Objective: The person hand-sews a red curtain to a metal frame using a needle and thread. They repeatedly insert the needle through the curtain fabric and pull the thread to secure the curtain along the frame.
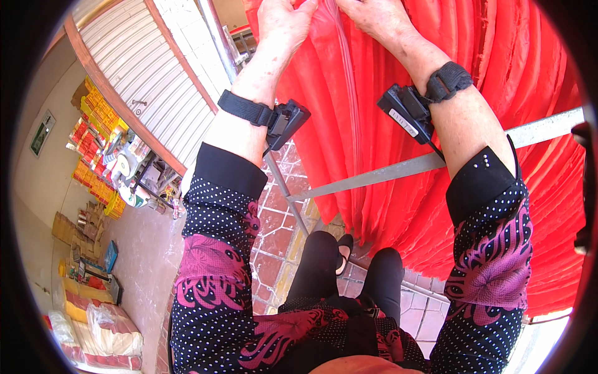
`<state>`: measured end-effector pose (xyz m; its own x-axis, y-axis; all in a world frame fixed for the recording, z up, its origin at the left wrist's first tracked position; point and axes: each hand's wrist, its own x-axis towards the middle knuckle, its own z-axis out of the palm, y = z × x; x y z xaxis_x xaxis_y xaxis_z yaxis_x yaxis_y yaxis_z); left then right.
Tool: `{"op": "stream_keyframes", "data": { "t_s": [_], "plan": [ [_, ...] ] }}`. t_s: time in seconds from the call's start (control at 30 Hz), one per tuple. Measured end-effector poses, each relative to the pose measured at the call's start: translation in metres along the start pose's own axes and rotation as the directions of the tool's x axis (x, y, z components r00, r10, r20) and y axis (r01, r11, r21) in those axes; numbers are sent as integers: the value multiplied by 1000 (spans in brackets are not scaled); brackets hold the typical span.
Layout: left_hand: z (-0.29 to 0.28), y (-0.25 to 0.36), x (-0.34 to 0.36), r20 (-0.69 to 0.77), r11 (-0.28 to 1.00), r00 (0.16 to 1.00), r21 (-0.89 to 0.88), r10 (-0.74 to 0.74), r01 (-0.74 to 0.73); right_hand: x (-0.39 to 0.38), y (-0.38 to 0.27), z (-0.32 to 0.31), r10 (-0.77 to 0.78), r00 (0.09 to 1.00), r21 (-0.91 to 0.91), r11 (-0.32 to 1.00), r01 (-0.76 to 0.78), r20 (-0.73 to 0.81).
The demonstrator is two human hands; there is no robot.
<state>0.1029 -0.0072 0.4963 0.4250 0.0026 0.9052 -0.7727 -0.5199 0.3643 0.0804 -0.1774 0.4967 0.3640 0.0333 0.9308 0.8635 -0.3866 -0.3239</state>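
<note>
red sheet [436, 124] pinched between hands (raised)

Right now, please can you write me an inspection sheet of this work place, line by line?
Surface: red and grey paving tiles underfoot; no table seen.
Job's things: hanging red plastic sheets on a grey metal frame.
Clutter: yellow and red boxes stacked at the wall, a filled sack low on the left.
Hands: left hand and right hand both pinch one red sheet at its top.
Cables: a thin black lead from the right wrist device.
Surroundings: white roller shutter, concrete floor.
</note>
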Motion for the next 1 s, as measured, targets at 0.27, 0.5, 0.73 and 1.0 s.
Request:
{"op": "stream_keyframes", "data": {
  "t_s": [0.27, 0.5, 0.73, 1.0],
  "plan": [
    [-12, -7, -4, -58, 986, 993, 124, -101, 108, 3, 2, 6, 262, 942, 267, 911, -313, 212],
    [-2, -5, -17, -70, 981, 978, -37, -195, 193, 5, 4, 5, 267, 901, 511, 752, -416, 342],
    [8, 5, -73, 142, 761, 905, -497, -402, 416, 3, 8, 3, 355, 787, 414, 701, -581, 504],
    [33, 0, -126, 125, 644, 841, -588, -526, 490, -5, 24, 9, 357, 609, 142, 773, -618, 708]
  ]
}}
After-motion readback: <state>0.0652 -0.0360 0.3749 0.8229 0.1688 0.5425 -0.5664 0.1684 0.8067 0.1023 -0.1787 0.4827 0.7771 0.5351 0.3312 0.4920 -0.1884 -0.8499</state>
